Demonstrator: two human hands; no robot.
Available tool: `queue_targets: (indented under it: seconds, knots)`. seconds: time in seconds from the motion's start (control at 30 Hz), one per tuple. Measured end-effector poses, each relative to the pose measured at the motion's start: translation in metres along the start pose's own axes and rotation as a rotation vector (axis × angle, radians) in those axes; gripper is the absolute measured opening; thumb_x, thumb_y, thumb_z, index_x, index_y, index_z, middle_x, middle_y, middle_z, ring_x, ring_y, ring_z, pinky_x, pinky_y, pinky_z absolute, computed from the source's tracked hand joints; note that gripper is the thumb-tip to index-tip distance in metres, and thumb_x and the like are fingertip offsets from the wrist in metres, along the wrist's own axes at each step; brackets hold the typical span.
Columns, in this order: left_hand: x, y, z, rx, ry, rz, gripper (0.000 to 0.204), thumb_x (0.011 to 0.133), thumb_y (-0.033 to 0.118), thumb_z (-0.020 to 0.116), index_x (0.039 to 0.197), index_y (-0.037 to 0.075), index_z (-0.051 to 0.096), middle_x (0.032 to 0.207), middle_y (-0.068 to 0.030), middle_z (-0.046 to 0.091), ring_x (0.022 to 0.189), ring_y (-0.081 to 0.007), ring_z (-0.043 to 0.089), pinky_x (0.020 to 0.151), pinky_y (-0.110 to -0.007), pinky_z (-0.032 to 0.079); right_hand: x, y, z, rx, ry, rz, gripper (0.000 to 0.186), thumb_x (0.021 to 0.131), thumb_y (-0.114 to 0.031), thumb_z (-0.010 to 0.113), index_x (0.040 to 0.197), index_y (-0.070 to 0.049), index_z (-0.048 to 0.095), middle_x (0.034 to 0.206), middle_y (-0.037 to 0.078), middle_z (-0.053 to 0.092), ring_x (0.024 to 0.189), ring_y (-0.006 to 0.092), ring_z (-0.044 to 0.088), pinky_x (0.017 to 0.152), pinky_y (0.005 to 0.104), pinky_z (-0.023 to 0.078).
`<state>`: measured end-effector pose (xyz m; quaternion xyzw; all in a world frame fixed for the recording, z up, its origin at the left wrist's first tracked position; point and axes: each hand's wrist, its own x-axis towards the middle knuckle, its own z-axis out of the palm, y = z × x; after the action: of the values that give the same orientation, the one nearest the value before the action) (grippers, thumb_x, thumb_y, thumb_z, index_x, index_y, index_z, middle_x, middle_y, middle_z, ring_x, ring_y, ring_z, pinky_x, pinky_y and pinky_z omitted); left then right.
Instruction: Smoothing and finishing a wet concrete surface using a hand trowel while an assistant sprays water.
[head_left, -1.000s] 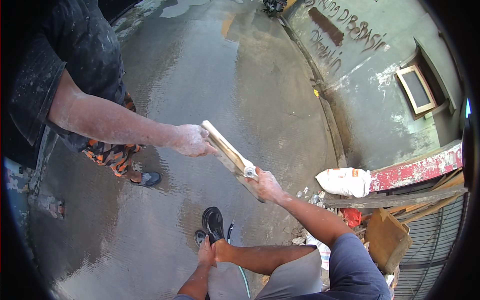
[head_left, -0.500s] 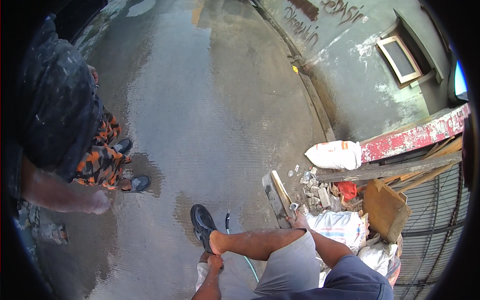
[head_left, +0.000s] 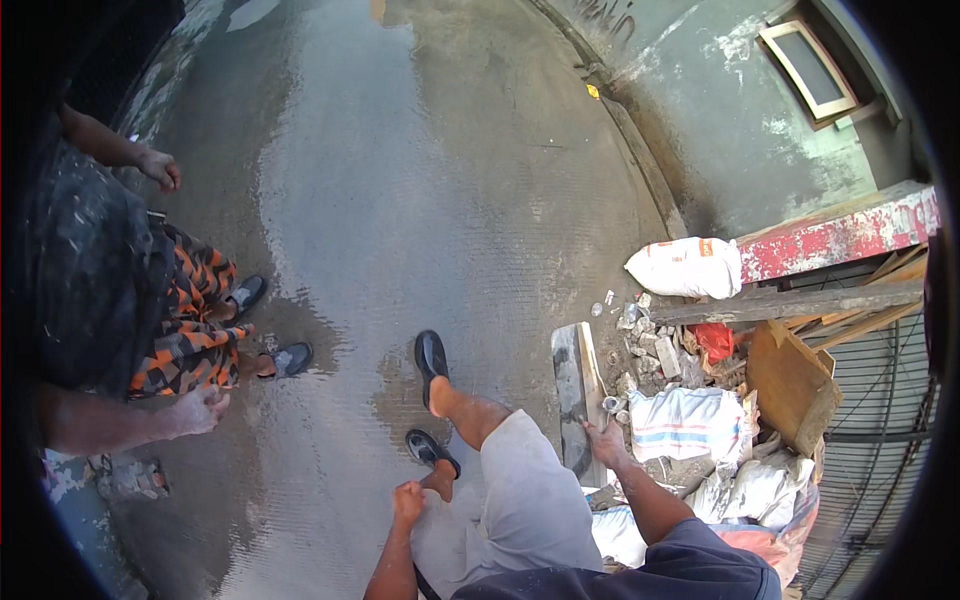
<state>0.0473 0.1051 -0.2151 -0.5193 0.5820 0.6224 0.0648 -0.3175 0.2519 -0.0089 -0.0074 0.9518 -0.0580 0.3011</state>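
My right hand [head_left: 605,443] is closed at the near end of a long, flat grey board [head_left: 570,375] with a pale wooden strip along its right side. A small round greyish piece [head_left: 612,404] shows just beyond my fingers; I cannot make out what it is. My left hand [head_left: 408,503] is a loose fist beside my left knee, with no object visible in it. Both my feet, in dark shoes [head_left: 432,357], are on the wet concrete, the right one farther ahead.
At left stands another person [head_left: 90,260] in patterned trousers, one hand [head_left: 200,410] held out low. To the right are rubble [head_left: 655,355], a striped sack [head_left: 690,425], a white sack [head_left: 685,268], a wooden beam [head_left: 790,305] and a brown panel [head_left: 790,385]. A green wall [head_left: 700,120] rises behind.
My raised right foot has come down to the ground, and my left hand has left the shoe. The board is still in my right hand. The other person's arms have shifted.
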Motion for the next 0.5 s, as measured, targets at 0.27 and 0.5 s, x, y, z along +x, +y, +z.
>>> queue_targets:
  seconds: [0.27, 0.5]
  knots:
    - [-0.068, -0.088, -0.126, -0.069, 0.165, -0.298, 0.039, 0.088, 0.023, 0.043, 0.059, 0.000, 0.053, 0.050, -0.0096, 0.055, 0.042, -0.0191, 0.054, 0.042, -0.032, 0.044, 0.013, 0.026, -0.004, 0.115, 0.082, -0.081, 0.064, 0.076, -0.041, 0.063, 0.115, 0.007, 0.045, 0.105, 0.029, 0.056, 0.102, 0.0412, 0.053, 0.087, 0.0418, 0.042]
    - [-0.050, -0.022, -0.162, -0.181, 0.104, -0.273, 0.026, 0.086, 0.014, 0.050, 0.065, 0.000, 0.054, 0.055, -0.0087, 0.056, 0.042, -0.0158, 0.052, 0.037, -0.028, 0.040, 0.025, 0.021, -0.013, 0.185, 0.051, -0.086, 0.061, 0.077, -0.043, 0.061, 0.112, 0.005, 0.049, 0.099, 0.030, 0.057, 0.097, 0.0410, 0.056, 0.081, 0.0433, 0.046]
